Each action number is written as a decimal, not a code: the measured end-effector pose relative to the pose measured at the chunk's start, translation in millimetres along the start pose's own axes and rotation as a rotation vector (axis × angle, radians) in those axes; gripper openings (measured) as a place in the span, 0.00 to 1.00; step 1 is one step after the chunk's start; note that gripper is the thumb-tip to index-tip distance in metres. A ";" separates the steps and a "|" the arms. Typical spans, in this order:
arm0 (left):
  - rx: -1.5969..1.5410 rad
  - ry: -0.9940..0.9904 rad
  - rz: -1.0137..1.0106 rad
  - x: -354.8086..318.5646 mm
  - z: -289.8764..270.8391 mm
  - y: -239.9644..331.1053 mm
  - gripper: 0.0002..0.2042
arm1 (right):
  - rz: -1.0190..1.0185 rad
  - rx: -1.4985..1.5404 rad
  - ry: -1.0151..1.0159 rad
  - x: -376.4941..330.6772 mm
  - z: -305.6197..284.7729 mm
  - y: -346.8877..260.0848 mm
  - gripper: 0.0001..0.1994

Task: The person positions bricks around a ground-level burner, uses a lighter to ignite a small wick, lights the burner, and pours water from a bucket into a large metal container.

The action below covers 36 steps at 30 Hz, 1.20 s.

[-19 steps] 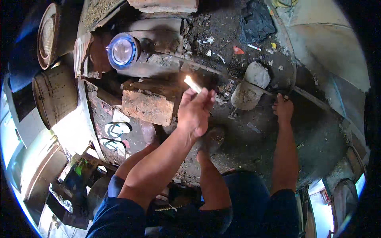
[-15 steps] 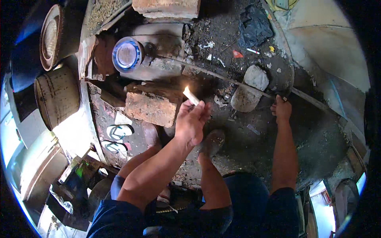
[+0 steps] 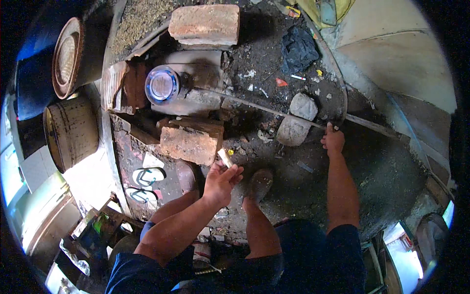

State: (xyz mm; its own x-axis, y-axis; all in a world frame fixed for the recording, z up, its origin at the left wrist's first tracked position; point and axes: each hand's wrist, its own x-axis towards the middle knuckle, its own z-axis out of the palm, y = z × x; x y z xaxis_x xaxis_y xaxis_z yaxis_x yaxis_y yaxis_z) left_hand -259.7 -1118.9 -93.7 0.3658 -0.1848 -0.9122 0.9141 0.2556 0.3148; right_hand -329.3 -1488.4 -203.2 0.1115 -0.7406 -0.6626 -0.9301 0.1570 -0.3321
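Pinching a pale, stubby stick (image 3: 225,158) in the left hand (image 3: 219,183), with its tip jutting past the grip, just right of a rough, rectangular brick (image 3: 191,143); clasping a slender rod (image 3: 262,108) by its end in the right hand (image 3: 334,140), well right of that brick.

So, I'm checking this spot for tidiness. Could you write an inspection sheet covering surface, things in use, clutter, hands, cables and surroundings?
Surface: dark dirt floor, littered with scraps.
Things in use: pale stick; slim rod crossing over pale stone toward a round blue-rimmed piece.
Clutter: black plastic bag, red scrap, white flip-flops.
Hands: left hand grips the pale stick; right hand is at the slim rod's end, exact grip unclear.
Cables: a hose-like line curves away near the right hand.
Surroundings: reddish bricks, brown-stained drum.
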 end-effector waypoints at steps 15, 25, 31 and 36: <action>0.033 0.037 -0.056 -62.7 -41.1 3.4 0.13 | -0.091 0.178 0.028 -118.2 18.9 83.7 0.21; 0.079 -0.003 0.022 -83.7 -38.8 26.1 0.09 | -0.334 -0.037 -0.163 -274.4 -1.1 71.3 0.22; 0.120 -0.168 0.227 -167.4 5.5 88.1 0.10 | -0.505 -0.246 -0.239 -399.4 -38.0 82.8 0.22; 0.129 -0.344 0.415 -250.7 26.8 140.7 0.12 | -0.453 -0.262 -0.193 -445.7 -62.4 60.6 0.21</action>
State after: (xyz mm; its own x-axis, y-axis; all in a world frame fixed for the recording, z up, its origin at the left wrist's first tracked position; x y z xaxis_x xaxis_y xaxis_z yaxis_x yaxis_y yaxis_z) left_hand -218.1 -1062.1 186.2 0.7161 -0.3979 -0.5735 0.6874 0.2588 0.6786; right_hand -457.2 -1189.5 113.9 0.5594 -0.5590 -0.6120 -0.8276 -0.3352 -0.4502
